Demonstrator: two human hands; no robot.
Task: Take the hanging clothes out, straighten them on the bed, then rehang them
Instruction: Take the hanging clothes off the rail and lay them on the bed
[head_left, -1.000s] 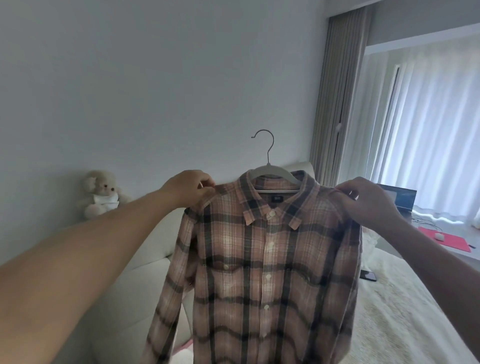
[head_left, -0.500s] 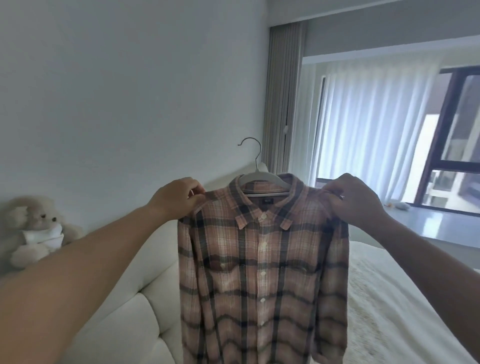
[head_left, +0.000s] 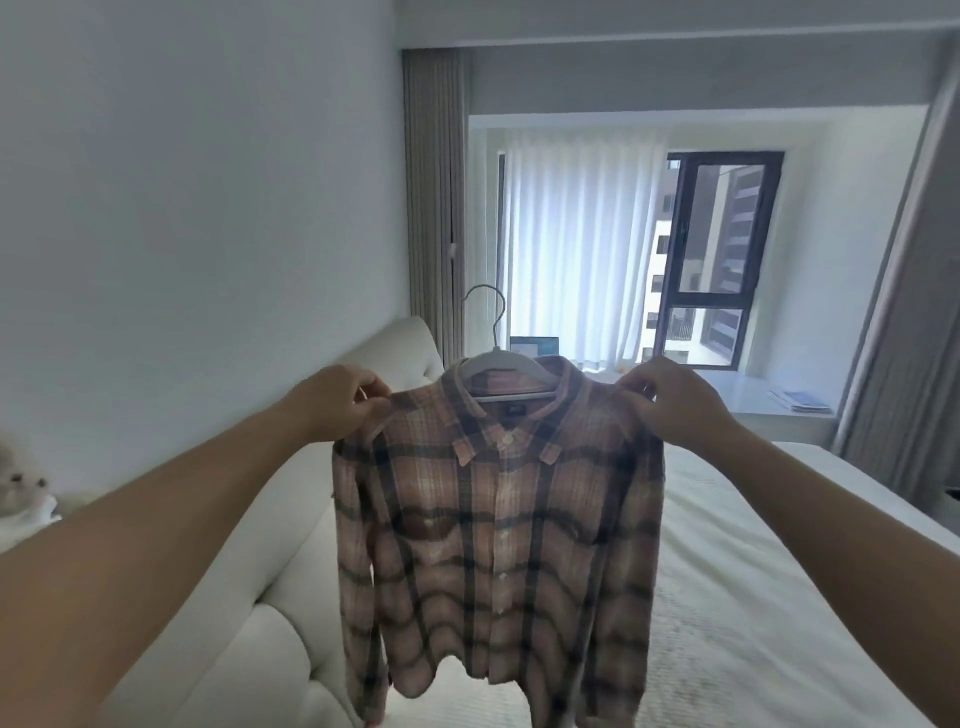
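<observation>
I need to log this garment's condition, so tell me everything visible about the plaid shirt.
The plaid shirt is pinkish with dark checks, long-sleeved, buttoned down the front, of thin woven-looking cloth. It hangs upright on a white hanger above the bed, sleeves dangling. The left hand and right hand pinch its shoulders.

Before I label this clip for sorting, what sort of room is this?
Most likely a bedroom: a white-covered bed with a padded headboard, a curtained window, and a plaid shirt on a hanger.
</observation>
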